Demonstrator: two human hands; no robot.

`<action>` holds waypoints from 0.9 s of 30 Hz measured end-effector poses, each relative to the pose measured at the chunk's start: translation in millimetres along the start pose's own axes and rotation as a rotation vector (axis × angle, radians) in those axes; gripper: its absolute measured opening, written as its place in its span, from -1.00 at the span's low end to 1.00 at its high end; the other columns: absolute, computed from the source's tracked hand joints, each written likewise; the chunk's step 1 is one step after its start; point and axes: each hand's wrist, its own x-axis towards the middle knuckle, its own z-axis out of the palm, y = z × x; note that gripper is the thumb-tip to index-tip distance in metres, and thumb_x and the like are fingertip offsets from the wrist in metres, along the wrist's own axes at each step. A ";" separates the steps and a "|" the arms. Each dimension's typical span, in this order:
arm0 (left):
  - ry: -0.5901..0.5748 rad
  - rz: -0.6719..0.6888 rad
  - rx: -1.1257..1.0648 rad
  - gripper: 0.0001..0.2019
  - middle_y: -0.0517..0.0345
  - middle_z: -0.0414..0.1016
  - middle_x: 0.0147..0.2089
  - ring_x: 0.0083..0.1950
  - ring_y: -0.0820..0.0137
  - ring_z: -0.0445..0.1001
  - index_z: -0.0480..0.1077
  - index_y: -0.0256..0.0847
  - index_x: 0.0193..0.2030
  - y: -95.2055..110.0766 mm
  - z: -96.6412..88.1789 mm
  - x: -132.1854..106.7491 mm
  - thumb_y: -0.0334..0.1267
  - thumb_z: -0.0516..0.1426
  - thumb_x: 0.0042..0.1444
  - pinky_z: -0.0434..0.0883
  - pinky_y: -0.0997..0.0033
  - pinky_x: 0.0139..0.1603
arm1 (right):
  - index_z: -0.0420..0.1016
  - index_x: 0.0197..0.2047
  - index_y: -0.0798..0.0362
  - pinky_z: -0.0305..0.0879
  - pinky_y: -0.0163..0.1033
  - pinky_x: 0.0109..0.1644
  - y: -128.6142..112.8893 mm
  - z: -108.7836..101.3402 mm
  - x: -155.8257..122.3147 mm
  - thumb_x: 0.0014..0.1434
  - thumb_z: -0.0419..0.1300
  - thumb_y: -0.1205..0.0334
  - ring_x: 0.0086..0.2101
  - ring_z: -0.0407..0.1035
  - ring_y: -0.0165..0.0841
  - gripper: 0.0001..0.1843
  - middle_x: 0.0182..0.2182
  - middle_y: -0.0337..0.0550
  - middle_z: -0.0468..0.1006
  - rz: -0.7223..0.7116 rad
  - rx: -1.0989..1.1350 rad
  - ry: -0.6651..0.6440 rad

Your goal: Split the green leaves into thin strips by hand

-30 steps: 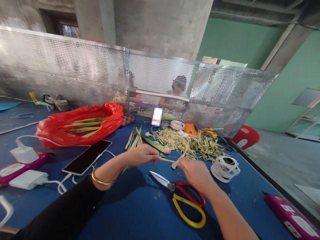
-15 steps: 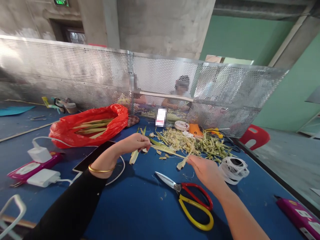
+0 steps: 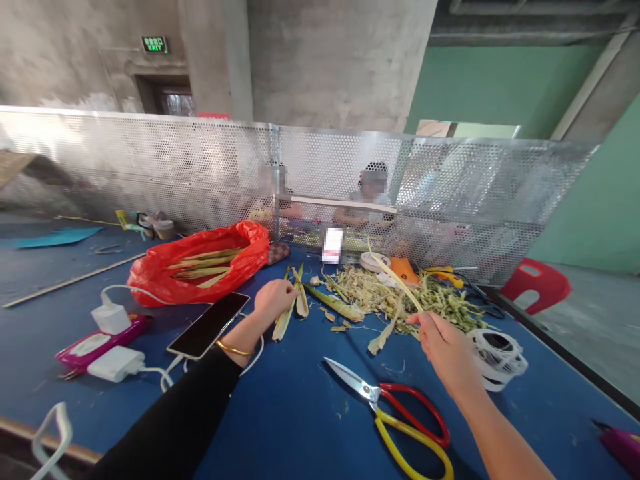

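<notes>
My right hand (image 3: 443,343) pinches the lower end of a thin pale husk strip (image 3: 395,272), which slants up and to the left over a heap of shredded husk. My left hand (image 3: 274,300) is closed, its fingertips beside some yellowish husk pieces (image 3: 301,301); what the fingers hold, if anything, is hidden. A green-tinged husk (image 3: 335,305) lies between the hands. Below the hands rest large scissors (image 3: 373,392) with one red and one yellow handle.
A red plastic bag (image 3: 165,287) of long husks stands at the left. A phone (image 3: 210,325), white chargers (image 3: 117,363) and cables lie nearer. Husk shreds (image 3: 363,290) and a white openwork holder (image 3: 500,360) are at the right. A perforated metal screen (image 3: 200,173) stands behind.
The strip stretched between both hands now rises from my right hand alone. My hands have moved apart. The camera view has shifted, so the table contents appear lower and farther right.
</notes>
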 end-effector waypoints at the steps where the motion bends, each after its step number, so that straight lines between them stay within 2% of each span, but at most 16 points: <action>1: -0.017 0.008 0.045 -0.77 0.07 0.53 -0.39 -0.24 0.26 0.47 0.44 -0.17 -0.57 3.8 7.6 -3.8 -0.07 0.14 -0.09 0.27 0.44 -0.30 | 0.43 -0.37 0.08 0.01 -0.34 -0.64 0.0 1.2 -0.9 0.18 -0.09 -0.21 -0.70 0.10 -0.44 -0.47 -0.71 -0.30 0.23 -0.002 -0.019 -0.032; 4: -0.049 0.012 0.127 -0.79 0.03 0.53 -0.40 -0.24 0.21 0.48 0.42 -0.18 -0.59 10.9 22.8 -11.0 -0.09 0.17 -0.16 0.27 0.41 -0.29 | 0.42 -0.35 0.05 0.06 -0.34 -0.59 0.0 3.3 -3.1 0.22 -0.13 -0.15 -0.67 0.14 -0.42 -0.50 -0.69 -0.28 0.27 -0.020 -0.101 -0.103; 6: -0.059 0.000 0.143 -0.81 0.04 0.52 -0.42 -0.27 0.22 0.48 0.41 -0.18 -0.60 11.7 25.2 -11.7 -0.11 0.17 -0.16 0.27 0.41 -0.32 | 0.41 -0.35 0.02 0.08 -0.34 -0.56 -0.3 4.4 -4.5 0.23 -0.13 -0.11 -0.66 0.18 -0.41 -0.54 -0.67 -0.28 0.30 -0.037 -0.176 -0.132; 9: -0.036 -0.031 0.124 -0.80 0.07 0.52 -0.43 -0.32 0.27 0.48 0.39 -0.18 -0.61 9.9 19.8 -9.8 -0.15 0.12 -0.09 0.23 0.45 -0.39 | 0.40 -0.35 0.01 0.11 -0.33 -0.52 -1.3 6.0 -6.2 0.25 -0.13 -0.07 -0.64 0.23 -0.39 -0.58 -0.66 -0.26 0.34 -0.072 -0.263 -0.161; 13: 0.068 -0.021 0.040 -0.79 0.15 0.49 -0.48 -0.40 0.38 0.46 0.35 -0.17 -0.47 12.0 6.6 -9.9 -0.15 -0.01 0.06 0.19 0.51 -0.45 | 0.40 -0.33 0.00 0.13 -0.33 -0.50 -3.1 6.6 -7.1 0.26 -0.16 -0.04 -0.61 0.28 -0.36 -0.58 -0.64 -0.24 0.39 -0.115 -0.312 -0.159; 16: 0.147 0.018 -0.026 -0.81 0.26 0.43 -0.57 -0.51 0.48 0.41 0.31 -0.16 -0.38 22.5 -0.5 -16.6 -0.18 -0.07 0.12 0.18 0.56 -0.45 | 0.41 -0.31 0.00 0.15 -0.34 -0.48 -4.6 6.2 -8.2 0.27 -0.15 -0.02 -0.58 0.34 -0.35 -0.59 -0.61 -0.22 0.43 -0.144 -0.351 -0.130; 19: 0.245 0.062 -0.046 -0.86 0.28 0.41 -0.52 -0.49 0.49 0.38 0.26 -0.14 -0.41 38.0 -3.0 -28.0 -0.20 -0.03 0.09 0.14 0.56 -0.45 | 0.41 -0.32 -0.01 0.14 -0.35 -0.48 -4.6 7.8 -9.9 0.28 -0.16 0.01 -0.56 0.37 -0.35 -0.60 -0.59 -0.21 0.46 -0.202 -0.420 -0.088; 22: 0.332 0.157 -0.093 -0.89 0.33 0.32 -0.58 -0.54 0.51 0.30 0.21 -0.14 -0.48 52.0 -2.3 -40.5 -0.25 0.02 0.03 0.10 0.55 -0.47 | 0.39 -0.41 -0.01 0.04 -0.31 -0.53 -0.4 12.4 -10.0 0.28 -0.14 0.04 -0.61 0.33 -0.33 -0.61 -0.64 -0.22 0.42 -0.254 -0.616 -0.049; 25: 0.323 0.212 -0.165 -0.87 0.34 0.29 -0.60 -0.57 0.52 0.26 0.16 -0.14 -0.52 62.6 1.5 -53.5 -0.27 0.03 0.01 0.10 0.55 -0.47 | 0.38 -0.49 0.00 0.06 -0.28 -0.50 5.8 16.8 -6.9 0.27 -0.10 0.10 -0.57 0.34 -0.29 -0.62 -0.65 -0.18 0.41 -0.278 -0.797 -0.099; 27: 0.272 0.270 -0.191 -0.86 0.34 0.28 -0.60 -0.58 0.52 0.25 0.15 -0.14 -0.52 68.7 6.8 -63.7 -0.28 0.03 0.01 0.09 0.56 -0.48 | 0.43 -0.46 0.02 0.17 -0.22 -0.37 7.3 18.1 -4.2 0.24 -0.04 0.09 -0.42 0.39 -0.21 -0.65 -0.53 -0.09 0.48 -0.312 -0.789 -0.108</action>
